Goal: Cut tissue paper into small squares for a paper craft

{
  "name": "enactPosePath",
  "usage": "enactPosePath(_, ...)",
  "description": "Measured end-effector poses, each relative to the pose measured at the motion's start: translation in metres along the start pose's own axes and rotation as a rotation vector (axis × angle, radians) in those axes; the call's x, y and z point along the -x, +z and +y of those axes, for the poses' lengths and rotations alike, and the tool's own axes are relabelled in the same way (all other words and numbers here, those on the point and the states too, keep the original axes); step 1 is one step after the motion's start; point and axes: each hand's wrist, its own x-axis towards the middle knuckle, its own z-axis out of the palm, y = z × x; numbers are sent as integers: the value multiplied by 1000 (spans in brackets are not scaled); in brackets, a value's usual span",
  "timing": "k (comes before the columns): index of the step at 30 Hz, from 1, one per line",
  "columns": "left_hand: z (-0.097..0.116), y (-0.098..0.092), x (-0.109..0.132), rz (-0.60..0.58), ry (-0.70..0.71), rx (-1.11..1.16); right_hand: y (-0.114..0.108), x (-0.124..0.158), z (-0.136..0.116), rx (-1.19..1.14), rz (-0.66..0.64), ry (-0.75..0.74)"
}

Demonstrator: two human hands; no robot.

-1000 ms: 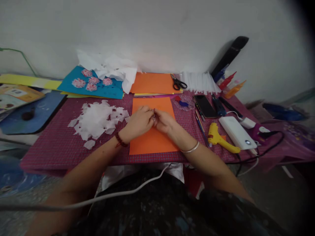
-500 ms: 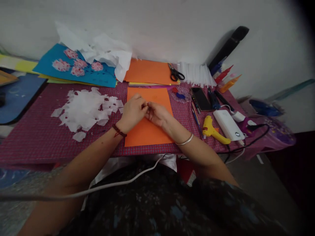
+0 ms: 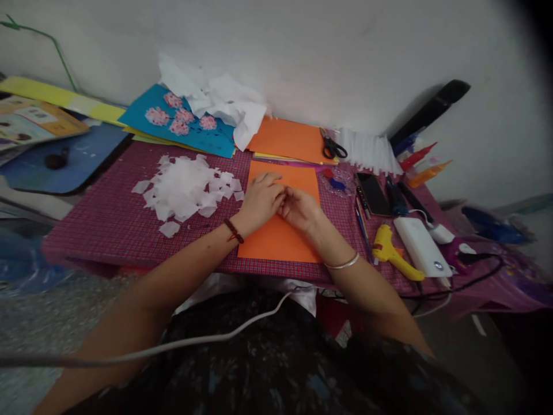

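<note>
- Left hand (image 3: 259, 199) and right hand (image 3: 301, 208): both rest on the orange sheet (image 3: 280, 236), fingertips meeting at its upper middle. Fingers are curled inward; whether they pinch a small item between them cannot be told.
- Orange sheet: lies flat on the checked cloth (image 3: 103, 225), directly before the person, long side running away from the body. The position probably gives a clean work surface under both hands. The surface looks plain, uncreased and matte.
- Tissue scraps (image 3: 185, 187): a loose white heap just left of the sheet, within reach of the left hand.
- Glue gun (image 3: 391, 253): yellow, lying right of the sheet beside a white power bank (image 3: 421, 248).
- Scissors (image 3: 332, 148): lying on a second orange sheet near the wall.
</note>
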Motion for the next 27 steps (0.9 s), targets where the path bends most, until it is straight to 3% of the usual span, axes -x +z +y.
enactPosePath(5,3,0,0,-20,-20,30,1,0,3,49,-13,-9)
enactPosePath(10,-5,6,-8,-29,-265,315,5,3,6,93,-3,-35)
enactPosePath(15,-9,6,-8,-15,-338,426,8,6,5,221,-5,-52)
enactPosePath(19,-4,6,-3,-14,-325,448,10,6,4,217,42,-55)
enactPosePath(27,0,4,3,40,-157,224,8,6,2,144,47,-66)
